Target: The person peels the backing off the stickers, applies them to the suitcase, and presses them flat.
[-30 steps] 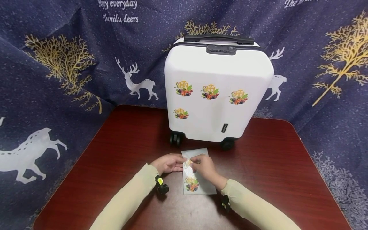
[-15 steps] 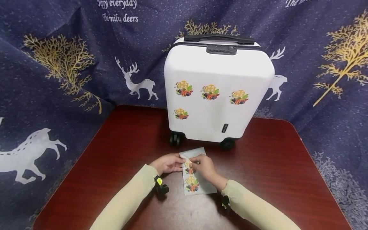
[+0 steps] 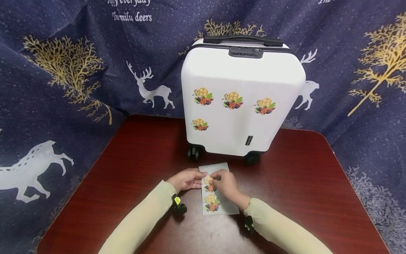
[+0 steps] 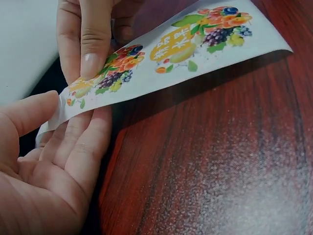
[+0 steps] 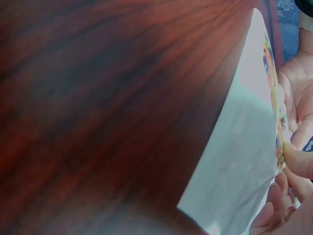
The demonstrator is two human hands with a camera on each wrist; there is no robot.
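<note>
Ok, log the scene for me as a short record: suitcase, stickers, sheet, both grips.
Back: white suitcase standing on the red-brown table
Applied: four fruit stickers, three in a row, one below the leftmost
Front: white sheet bearing two stickers
Left grip: pinches the sheet's edge, thumb above, fingers beneath
Right grip: holds the sheet at its sticker nearer the suitcase
Unclear: whether that sticker has begun peeling

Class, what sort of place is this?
Probably a makeshift indoor recording corner: a navy deer-printed fabric backdrop behind a reddish-brown wood-grain table, and a small black wrist-worn camera.
</note>
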